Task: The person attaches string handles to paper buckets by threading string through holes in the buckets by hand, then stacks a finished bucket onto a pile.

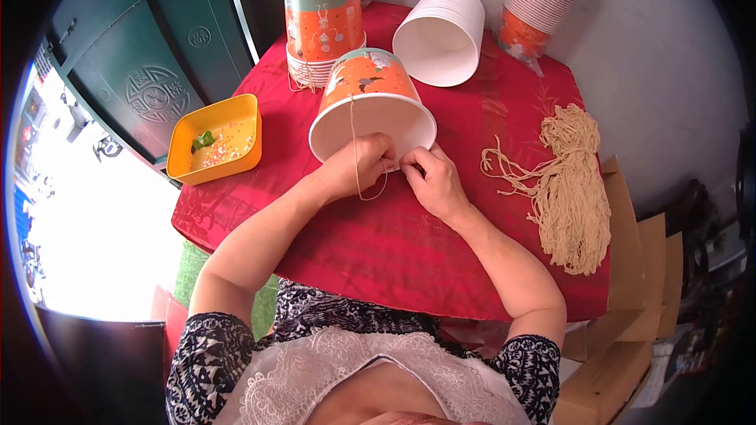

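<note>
A paper bucket [370, 79] with an orange and green printed outside lies tipped on its side, its white mouth facing me. From a point on its upper rim hangs a thin beige string [353, 130], which drops past my left hand and loops back up to the lower rim. My left hand [361, 164] is closed at the lower front of the mouth, pinching the string. Right beside it, my right hand [433, 179] is pinched at the lower right rim, fingertips on the string. The exact grip of the fingertips is partly hidden.
A yellow tray [253, 153] with small colourful bits stands left. Behind are stacked printed buckets [323, 27], white nested buckets [472, 27] on their side, and another wrapped stack [543, 0]. A bundle of beige strings [575, 197] lies right on the red tablecloth [465, 260]. Cardboard boxes [630, 267] stand beyond.
</note>
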{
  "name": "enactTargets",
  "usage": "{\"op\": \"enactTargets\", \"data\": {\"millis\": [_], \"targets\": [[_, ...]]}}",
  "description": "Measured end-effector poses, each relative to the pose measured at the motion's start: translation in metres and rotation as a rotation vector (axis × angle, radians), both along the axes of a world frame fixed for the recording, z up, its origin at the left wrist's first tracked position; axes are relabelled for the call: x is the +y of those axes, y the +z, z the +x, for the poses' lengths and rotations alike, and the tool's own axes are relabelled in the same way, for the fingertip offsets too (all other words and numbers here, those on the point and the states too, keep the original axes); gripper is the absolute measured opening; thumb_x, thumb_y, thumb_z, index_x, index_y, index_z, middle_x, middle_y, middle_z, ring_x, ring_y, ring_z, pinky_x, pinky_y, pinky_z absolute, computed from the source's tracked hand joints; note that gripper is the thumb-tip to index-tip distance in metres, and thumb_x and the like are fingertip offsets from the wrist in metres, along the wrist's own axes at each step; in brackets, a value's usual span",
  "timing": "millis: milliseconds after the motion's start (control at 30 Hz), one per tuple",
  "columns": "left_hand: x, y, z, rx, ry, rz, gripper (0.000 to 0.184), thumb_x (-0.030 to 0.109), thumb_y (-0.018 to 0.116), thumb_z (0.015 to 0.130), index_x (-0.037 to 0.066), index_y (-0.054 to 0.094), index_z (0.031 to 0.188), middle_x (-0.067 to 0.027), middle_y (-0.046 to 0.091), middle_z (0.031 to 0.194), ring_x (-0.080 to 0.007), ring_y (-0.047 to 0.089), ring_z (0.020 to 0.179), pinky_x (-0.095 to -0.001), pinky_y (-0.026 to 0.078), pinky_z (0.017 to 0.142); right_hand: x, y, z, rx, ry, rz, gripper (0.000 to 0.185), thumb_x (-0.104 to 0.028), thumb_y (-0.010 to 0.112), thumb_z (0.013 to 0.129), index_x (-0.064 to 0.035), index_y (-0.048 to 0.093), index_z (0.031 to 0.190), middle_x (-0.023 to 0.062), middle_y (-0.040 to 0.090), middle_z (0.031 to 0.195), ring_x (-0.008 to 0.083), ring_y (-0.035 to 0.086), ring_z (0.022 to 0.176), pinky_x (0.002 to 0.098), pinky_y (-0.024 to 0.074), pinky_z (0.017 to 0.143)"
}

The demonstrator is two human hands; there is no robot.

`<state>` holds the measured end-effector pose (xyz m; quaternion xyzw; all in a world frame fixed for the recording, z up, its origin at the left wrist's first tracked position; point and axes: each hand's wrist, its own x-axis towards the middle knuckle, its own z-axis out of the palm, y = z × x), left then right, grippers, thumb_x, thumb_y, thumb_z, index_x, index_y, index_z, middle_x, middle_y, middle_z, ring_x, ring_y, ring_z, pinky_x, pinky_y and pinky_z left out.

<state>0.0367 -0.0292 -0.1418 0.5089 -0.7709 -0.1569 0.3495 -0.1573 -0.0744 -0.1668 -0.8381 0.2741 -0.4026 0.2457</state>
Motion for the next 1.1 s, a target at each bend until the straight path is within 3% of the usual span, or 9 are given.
{"op": "enactTargets", "data": {"millis": [267,433,533,733,967,1100], "targets": [[-0.003,0.01,0.009,0.061,0.009,0.116,0.008,0.004,0.07,0.08,-0.002,0.065,0.083,-0.0125,0.068,0.078,-0.0217,0.066,0.072,-0.0333,0.052,0.065,0.005,0.007,0.0,0.01,0.065,-0.109,0.009,0.0,0.068,0.083,-0.0035,0.061,0.089,0.0139,0.06,0.085,0.0317,0.063,0.072,0.0418,0.0521,0.062],[-0.005,0.001,0.012,0.107,0.032,0.149,0.009,0.005,0.07,0.079,-0.002,0.065,0.083,-0.0125,0.068,0.078,-0.0224,0.066,0.072,-0.0341,0.052,0.065,0.015,0.008,0.001,0.133,0.038,-0.319,0.008,-0.003,0.066,0.084,-0.0021,0.058,0.083,0.0115,0.059,0.081,0.0295,0.062,0.064,0.0381,0.0526,0.056],[-0.006,-0.002,0.011,0.091,0.045,0.146,0.009,0.005,0.07,0.079,-0.002,0.065,0.082,-0.013,0.067,0.077,-0.0239,0.066,0.071,-0.0353,0.052,0.065,0.02,0.009,-0.002,0.308,0.026,-0.503,0.008,-0.002,0.065,0.08,-0.0027,0.057,0.078,0.0112,0.06,0.083,0.0256,0.062,0.067,0.0347,0.0529,0.054],[-0.006,-0.006,0.011,0.012,0.11,0.085,0.006,0.004,0.066,0.079,-0.002,0.065,0.08,-0.0164,0.067,0.077,-0.0294,0.066,0.072,-0.0383,0.052,0.065,0.023,0.021,0.004,0.241,0.021,-0.701,0.008,-0.002,0.062,0.074,-0.0025,0.055,0.073,0.0139,0.06,0.097,0.024,0.061,0.082,0.0336,0.0555,0.058],[-0.002,0.004,0.016,-0.15,0.135,0.076,0.008,0.005,0.063,0.076,-0.003,0.065,0.078,-0.0189,0.066,0.075,-0.0313,0.066,0.071,-0.0409,0.052,0.064,0.016,0.015,0.002,0.265,0.045,-0.614,0.004,0.001,0.062,0.074,0.0007,0.059,0.073,0.0167,0.062,0.106,0.0278,0.064,0.092,0.0342,0.0583,0.067],[0.002,0.021,0.015,-0.136,0.093,0.28,0.01,0.006,0.062,0.076,-0.002,0.066,0.08,-0.0173,0.065,0.074,-0.0276,0.064,0.068,-0.039,0.051,0.063,0.015,0.014,0.0,0.26,0.049,-0.527,0.004,0.004,0.063,0.075,0.0018,0.063,0.079,0.0157,0.064,0.107,0.0301,0.066,0.094,0.0374,0.058,0.07]]}}
